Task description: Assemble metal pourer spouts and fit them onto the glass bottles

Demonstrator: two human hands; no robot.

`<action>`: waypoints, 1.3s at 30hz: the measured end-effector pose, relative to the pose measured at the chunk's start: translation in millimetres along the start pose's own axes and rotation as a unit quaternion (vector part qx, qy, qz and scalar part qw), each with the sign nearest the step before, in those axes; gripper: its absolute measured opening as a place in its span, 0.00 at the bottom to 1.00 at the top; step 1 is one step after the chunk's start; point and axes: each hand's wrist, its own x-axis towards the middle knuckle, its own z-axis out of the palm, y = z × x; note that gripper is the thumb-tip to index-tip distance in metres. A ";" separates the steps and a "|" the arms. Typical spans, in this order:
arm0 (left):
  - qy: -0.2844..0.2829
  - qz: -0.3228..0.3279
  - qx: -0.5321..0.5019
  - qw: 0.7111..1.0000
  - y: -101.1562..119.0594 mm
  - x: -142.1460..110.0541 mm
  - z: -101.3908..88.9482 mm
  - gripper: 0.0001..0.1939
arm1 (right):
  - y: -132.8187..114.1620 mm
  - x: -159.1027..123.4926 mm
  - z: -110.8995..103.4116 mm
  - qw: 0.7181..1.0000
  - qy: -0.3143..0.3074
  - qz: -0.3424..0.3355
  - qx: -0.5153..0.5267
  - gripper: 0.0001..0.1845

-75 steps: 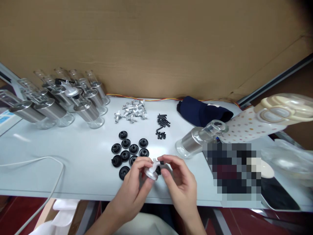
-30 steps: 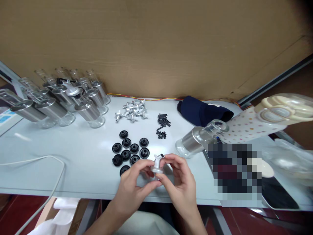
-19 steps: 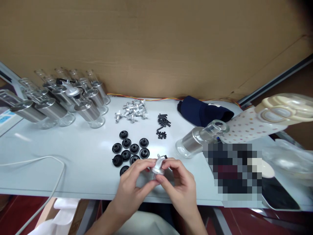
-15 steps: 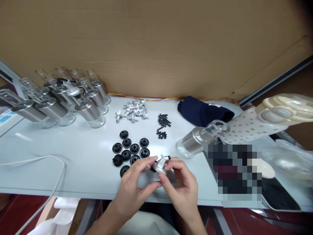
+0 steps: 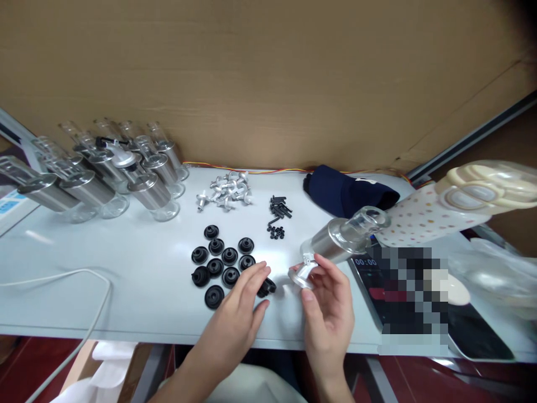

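My left hand (image 5: 235, 310) has thumb and fingers curved around a small black ribbed stopper (image 5: 267, 287), whose far side sticks out past the fingertips. Partly hidden by the fingers, its exact grip does not show. A silver pourer spout (image 5: 302, 273) is pinched in my right hand (image 5: 329, 302), with its round base turned to the left. A gap separates the stopper from the spout. More black stoppers (image 5: 215, 296) lie on the table just left of my left hand. Directly behind my right hand, a glass bottle with a steel band (image 5: 331, 240) stands upright.
Several similar bottles (image 5: 151, 190) stand at the left, one with a spout fitted. Silver parts (image 5: 229, 190) and small black tubes (image 5: 280, 207) lie mid-table. Right are a navy cap (image 5: 348, 190), a dotted flask (image 5: 436, 215) and a phone (image 5: 482, 333). A white cable (image 5: 104, 288) crosses the left.
My hands have moved apart. My right hand has carried the silver spout to the right and turned it, while the black stopper is now seen by my left fingers.
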 end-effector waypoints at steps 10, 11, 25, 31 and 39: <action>-0.042 0.009 0.007 0.999 4.4 4.2 -7.3 0.19 | -3.3 3.8 8.8 0.998 0.028 -0.018 0.051 0.13; -0.037 0.013 0.006 0.999 4.9 4.2 -7.5 0.17 | -3.8 4.0 8.7 0.998 0.030 -0.022 0.046 0.13; 0.226 -0.071 0.098 0.967 -28.1 18.5 -71.3 0.05 | 0.9 3.8 -0.8 0.998 0.039 -0.013 -0.049 0.07; 0.186 -0.322 0.205 0.905 -72.4 16.3 -122.3 0.22 | 2.0 2.3 0.3 0.999 0.045 0.003 -0.019 0.08; 0.100 -0.292 0.291 0.906 -111.5 12.6 -142.7 0.26 | -1.3 3.8 0.7 0.999 0.041 0.003 -0.027 0.07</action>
